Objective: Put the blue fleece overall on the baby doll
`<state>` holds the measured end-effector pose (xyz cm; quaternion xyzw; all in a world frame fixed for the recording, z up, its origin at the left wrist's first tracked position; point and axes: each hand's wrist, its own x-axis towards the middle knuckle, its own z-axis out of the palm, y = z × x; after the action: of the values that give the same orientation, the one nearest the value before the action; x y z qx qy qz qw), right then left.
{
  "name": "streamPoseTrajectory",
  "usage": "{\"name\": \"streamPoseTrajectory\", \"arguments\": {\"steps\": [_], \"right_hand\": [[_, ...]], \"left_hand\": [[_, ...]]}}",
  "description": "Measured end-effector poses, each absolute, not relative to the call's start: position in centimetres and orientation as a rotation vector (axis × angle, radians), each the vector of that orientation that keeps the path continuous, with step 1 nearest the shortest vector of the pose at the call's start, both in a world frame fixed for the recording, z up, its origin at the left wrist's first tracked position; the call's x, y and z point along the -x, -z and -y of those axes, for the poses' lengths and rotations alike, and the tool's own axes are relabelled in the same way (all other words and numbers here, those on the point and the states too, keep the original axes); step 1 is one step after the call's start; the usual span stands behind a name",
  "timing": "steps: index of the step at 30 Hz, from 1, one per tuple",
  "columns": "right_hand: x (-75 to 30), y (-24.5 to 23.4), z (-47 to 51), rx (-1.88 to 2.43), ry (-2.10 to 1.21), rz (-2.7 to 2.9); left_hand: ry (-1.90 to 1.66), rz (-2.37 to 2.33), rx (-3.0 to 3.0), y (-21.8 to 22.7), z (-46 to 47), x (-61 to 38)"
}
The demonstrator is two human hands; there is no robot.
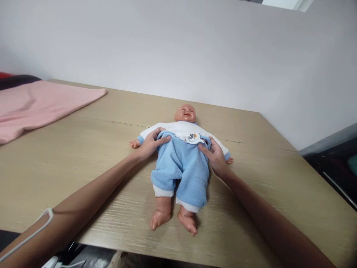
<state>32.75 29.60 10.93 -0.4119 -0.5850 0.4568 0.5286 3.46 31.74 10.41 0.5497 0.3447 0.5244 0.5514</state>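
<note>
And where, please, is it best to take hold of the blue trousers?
Probably by both ends of the top edge of the trousers, one hand from each side, as the left hand and right hand hold it. The doll lies face up, feet nearest the camera, and this loose edge offers cloth to pinch.

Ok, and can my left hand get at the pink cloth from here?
Probably yes, though the left hand would first have to release the blue fleece pants. Other than the white sleeve of the doll, nothing seems to block its way across the tabletop to the pink cloth.
</note>
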Motion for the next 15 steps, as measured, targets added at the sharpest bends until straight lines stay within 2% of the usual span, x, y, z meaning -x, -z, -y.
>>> {"name": "streamPoseTrajectory", "arguments": {"steps": [4,10,15], "right_hand": [[-33.4,-10.3,-30.5,1.048,-1.167,1.332],[-36.6,-10.6,-30.0,1.218,-1.205,1.616],[-36.6,-9.9,-29.4,1.112,-1.333,1.483]], "left_hand": [[-1.228,-0.901,-1.302,-10.0,-32.3,-3.4],[-1.027,-1.020,-1.509,-10.8,-30.6,-1.5],[-1.044,-1.017,-1.386,-10.1,-30.2,-1.3]]}}
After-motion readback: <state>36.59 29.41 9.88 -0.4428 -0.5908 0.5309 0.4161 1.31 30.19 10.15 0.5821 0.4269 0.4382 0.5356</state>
